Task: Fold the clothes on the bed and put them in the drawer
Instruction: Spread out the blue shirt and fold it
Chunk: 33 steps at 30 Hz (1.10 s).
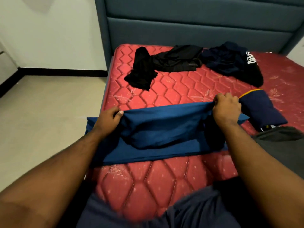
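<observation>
The fingers of the left hand (107,118) and right hand (226,106) pinch opposite ends of the raised far edge of the blue garment (158,134). The garment's long axis runs left to right across the near mattress (164,183), between the hands. The fold should likely travel toward the person, both hands being equally placed.

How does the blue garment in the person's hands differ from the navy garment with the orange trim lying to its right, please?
The blue garment is a brighter blue and mid-fold, its far edge lifted; the navy garment is darker, orange-trimmed and already a compact folded bundle. The left hand and right hand pinch the blue garment's corners; nothing touches the navy garment. The blue one spreads wider. Both rest on the red mattress.
</observation>
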Motion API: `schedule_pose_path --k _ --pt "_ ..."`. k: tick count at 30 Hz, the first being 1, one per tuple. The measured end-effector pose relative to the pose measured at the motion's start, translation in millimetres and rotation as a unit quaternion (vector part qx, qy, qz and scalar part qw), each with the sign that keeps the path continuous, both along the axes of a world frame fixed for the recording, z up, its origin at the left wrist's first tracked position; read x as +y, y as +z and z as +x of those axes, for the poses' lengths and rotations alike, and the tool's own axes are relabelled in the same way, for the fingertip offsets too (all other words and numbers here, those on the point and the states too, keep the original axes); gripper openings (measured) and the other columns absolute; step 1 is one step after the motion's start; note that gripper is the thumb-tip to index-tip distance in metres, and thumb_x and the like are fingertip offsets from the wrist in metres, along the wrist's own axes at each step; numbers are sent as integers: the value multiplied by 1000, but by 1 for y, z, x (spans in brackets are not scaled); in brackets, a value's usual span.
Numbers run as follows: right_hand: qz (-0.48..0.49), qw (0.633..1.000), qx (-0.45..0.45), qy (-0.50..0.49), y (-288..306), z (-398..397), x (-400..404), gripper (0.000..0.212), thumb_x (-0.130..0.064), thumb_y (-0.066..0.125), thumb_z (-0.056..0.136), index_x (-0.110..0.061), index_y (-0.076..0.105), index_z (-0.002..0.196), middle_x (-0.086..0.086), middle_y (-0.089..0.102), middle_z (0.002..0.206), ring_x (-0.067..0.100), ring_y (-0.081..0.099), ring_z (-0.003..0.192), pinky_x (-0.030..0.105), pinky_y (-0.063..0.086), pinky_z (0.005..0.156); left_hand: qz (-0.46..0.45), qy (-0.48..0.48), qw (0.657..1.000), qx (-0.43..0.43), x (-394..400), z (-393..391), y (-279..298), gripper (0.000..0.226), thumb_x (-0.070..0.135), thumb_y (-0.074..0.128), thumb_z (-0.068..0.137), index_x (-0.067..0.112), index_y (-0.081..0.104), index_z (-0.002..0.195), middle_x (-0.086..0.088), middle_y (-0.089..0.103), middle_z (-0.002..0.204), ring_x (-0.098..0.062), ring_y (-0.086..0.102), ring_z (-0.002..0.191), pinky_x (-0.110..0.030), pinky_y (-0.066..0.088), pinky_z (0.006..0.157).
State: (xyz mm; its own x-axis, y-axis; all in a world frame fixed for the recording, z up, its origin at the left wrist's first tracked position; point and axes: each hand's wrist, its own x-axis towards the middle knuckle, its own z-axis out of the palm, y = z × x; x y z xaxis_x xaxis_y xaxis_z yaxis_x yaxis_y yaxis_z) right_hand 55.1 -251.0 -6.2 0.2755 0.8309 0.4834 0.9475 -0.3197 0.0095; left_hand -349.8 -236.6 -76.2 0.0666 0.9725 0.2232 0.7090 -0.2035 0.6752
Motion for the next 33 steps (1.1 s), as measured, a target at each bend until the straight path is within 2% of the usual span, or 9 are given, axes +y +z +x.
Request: schedule_pose_path --k 5,9,13,16,21,23,26,28,33 --pt "-209 970 99 80 -25 30 82 36 -12 57 87 -20 64 121 16 60 124 36 53 116 40 45 97 -139 -50 977 152 70 12 -8 16 24 57 95 11 64 88 -15 67 94 -26 60 87 -29 38 70" --pt "-151 955 251 44 -50 40 74 26 -12 63 81 -16 72 106 15 69 109 32 63 106 37 48 88 -256 -78 937 224 89 14 -26 25 37 59 93 14 68 95 -12 69 99 -22 62 86 -29 47 74" --pt "-96 935 342 -20 -85 75 31 16 -13 70 78 -12 74 94 14 72 98 30 67 95 37 52 84 -57 -38 952 297 87 48 -34 28 43 55 90 20 65 104 -10 67 106 -31 62 98 -38 50 81" --pt "-110 908 403 -33 -82 102 13 26 -1 64 80 -10 71 104 15 68 105 24 62 84 29 49 77 25 -142 956 257 76 108 -36 45 51 44 86 19 64 110 -8 65 108 -31 61 102 -41 47 88" --pt "-242 895 370 55 -58 122 -3 50 22 42 79 -5 66 114 7 64 98 15 60 85 15 42 66 -10 -279 927 250 54 200 -41 79 65 15 80 22 52 136 -3 47 144 -23 36 139 -49 20 115" --pt "-278 850 434 104 -66 122 -8 62 26 49 76 -11 57 126 -2 65 92 2 61 75 10 47 63 -35 -299 910 284 48 222 -47 89 70 7 76 26 36 147 0 28 157 -20 17 147 -48 8 118" --pt "-237 818 510 122 -69 123 -3 85 19 67 72 -30 37 135 9 61 86 18 61 67 30 55 58 -63 -315 895 311 43 236 -56 94 82 9 76 29 15 153 2 8 162 -19 2 149 -49 0 119" --pt "-206 803 546 124 -65 123 3 88 15 73 70 -29 34 134 7 50 85 18 54 59 27 51 46 -82 -318 886 328 42 238 -61 93 82 9 76 32 5 154 4 0 163 -17 -5 149 -49 -5 118" --pt "-177 778 593 106 -75 111 14 28 -6 80 73 -16 56 82 9 57 74 12 54 47 27 44 46 -81 -323 872 358 42 234 -66 95 87 18 72 41 -6 151 8 -10 161 -14 -13 148 -47 -12 118"
